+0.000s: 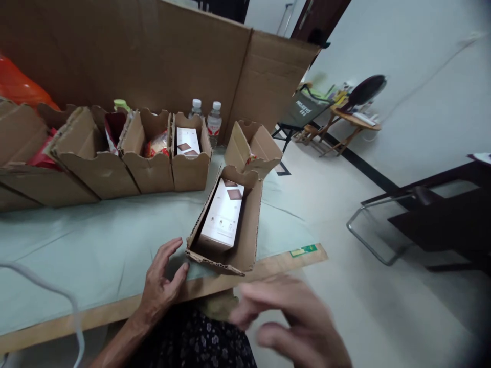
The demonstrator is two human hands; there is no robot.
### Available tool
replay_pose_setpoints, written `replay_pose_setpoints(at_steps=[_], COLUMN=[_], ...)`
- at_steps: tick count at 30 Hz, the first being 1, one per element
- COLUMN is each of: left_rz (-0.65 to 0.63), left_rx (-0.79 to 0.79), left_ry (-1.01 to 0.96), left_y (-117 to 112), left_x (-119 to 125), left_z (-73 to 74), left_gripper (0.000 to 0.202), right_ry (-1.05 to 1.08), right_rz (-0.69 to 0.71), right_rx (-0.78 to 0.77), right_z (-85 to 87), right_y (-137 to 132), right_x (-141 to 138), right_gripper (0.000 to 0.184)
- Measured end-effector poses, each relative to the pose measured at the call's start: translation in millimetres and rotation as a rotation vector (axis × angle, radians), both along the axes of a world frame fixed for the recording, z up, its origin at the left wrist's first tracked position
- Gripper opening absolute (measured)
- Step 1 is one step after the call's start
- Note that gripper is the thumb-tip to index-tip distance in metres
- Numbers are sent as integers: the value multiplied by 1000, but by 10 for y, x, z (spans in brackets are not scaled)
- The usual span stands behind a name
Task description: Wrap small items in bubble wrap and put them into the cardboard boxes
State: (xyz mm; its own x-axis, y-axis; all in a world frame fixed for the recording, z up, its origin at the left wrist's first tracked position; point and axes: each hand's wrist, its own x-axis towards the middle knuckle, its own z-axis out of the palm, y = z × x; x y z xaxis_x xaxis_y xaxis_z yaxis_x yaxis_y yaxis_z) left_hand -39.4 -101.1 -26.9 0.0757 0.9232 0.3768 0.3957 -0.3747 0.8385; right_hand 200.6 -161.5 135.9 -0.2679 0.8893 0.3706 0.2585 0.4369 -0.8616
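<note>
Cardboard tray (251, 240) at frame centre holds a white carton (223, 214) with brown squares, its print too small to read. Left hand (163, 281) rests spread and empty just beside it; right hand (295, 322), blurred at lower right, hangs loosely spread, empty.

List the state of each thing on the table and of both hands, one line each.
Near cardboard box: open on top, white carton inside.
White carton: lying flat, closed.
Small box behind it: open, tilted.
Row of boxes: open, upright, goods inside.
Two water bottles: upright, capped.
Left hand: open, resting on the table edge beside the near box, holding nothing.
Right hand: open, blurred, off the table, holding nothing.
</note>
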Motion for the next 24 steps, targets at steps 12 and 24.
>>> replay_pose_setpoints(at_steps=[12, 24], left_rz=[-140, 139], left_rx=[-82, -222], left_ry=[12, -132], left_y=[-439, 871], left_x=[242, -16], left_z=[-14, 44], left_gripper=[55, 52], right_ry=[170, 224], right_rz=[-266, -399], right_rx=[-297, -211], right_z=[-1266, -1532], right_y=[1660, 1373], right_x=[853, 246], right_gripper=[48, 55])
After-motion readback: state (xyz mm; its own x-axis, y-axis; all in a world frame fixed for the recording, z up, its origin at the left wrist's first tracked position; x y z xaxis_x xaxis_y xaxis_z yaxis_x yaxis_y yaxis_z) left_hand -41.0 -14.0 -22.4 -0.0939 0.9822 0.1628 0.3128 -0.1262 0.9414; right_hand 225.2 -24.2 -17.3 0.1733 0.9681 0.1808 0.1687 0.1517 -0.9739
